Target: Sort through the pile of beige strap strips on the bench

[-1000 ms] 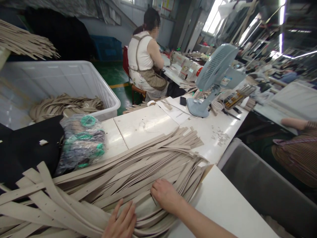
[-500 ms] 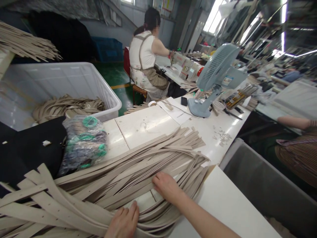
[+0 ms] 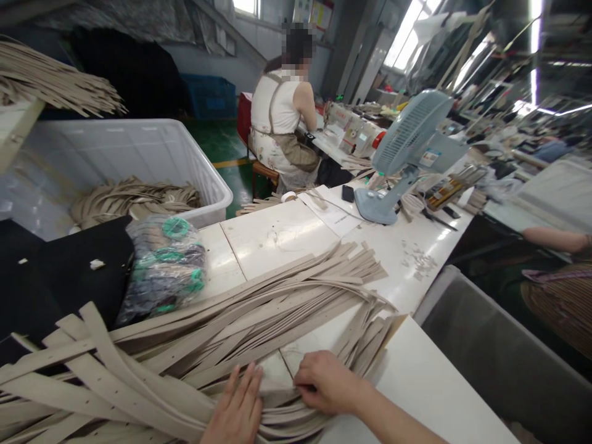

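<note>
Big heap of beige straps (image 3: 240, 327) fills the lower centre of the frame, mostly unsorted; left hand (image 3: 235, 410) lies flat, fingers spread, on the pile; right hand (image 3: 326, 385) curled, pinching strap ends beside it. Vs 1 s ago: both hands drew nearer the bottom edge and closer together; a bare strip of table (image 3: 277, 234) now shows.

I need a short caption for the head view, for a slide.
Two bare hands, left hand and right hand, press on a pile of beige straps on a white table.
</note>
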Demonstrator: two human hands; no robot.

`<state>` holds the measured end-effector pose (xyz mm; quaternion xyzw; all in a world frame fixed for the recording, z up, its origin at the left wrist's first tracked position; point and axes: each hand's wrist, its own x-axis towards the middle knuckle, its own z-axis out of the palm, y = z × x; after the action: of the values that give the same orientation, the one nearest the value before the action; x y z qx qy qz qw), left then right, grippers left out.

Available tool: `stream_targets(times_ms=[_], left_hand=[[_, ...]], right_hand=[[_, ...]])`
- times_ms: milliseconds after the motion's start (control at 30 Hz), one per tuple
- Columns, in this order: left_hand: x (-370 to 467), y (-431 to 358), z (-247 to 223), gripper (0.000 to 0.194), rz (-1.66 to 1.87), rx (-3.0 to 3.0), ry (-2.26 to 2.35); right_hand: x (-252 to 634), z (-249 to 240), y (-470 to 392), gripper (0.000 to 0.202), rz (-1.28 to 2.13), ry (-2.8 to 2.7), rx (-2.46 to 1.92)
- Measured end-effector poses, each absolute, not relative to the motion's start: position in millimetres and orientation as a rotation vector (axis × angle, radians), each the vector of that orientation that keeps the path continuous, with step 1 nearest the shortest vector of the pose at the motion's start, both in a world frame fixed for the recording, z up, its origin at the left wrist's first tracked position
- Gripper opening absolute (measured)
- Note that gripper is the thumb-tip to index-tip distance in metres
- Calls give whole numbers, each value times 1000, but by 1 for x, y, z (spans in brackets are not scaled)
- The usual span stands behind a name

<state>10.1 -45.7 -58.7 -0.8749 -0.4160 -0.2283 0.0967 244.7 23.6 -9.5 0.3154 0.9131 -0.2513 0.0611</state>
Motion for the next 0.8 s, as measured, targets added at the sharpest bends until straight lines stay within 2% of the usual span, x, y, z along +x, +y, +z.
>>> stream_targets(times_ms=[100,133,233,300,400,467,533,667,733,800], left_hand=[[11,-50,-68,46,-727,-2561,-1286],[11,-51,-70,46,-747,-2548,-1295],[9,-51,-70,40,-698,-2571,-1308],[8,-50,-66,36,-597,-2612,-1309],[6,-48,-58,31,-485,-2634,-1288],[6,-48,-52,29,-503,-2610,-1241],[7,-46,-46,30,-529,-2585,-1181],[11,-46,-42,37,-573,-2587,-1210],[12,-47,-47,41,-624,-2595,-1247],[11,-51,-56,39,-672,-2604,-1247]], right_hand=[[244,-10,25,9,-957,2691,1235],[241,-11,29,7,-937,2695,1417],[231,-17,48,23,-700,2713,1777],[228,-20,58,22,-569,2732,1702],[233,-21,63,4,-407,2783,1477],[241,-20,56,11,-355,2805,1377],[249,-16,45,11,-436,2841,1271],[258,-8,26,10,-875,2812,1029],[256,-8,27,16,-980,2759,1203],[250,-12,36,16,-880,2740,1526]])
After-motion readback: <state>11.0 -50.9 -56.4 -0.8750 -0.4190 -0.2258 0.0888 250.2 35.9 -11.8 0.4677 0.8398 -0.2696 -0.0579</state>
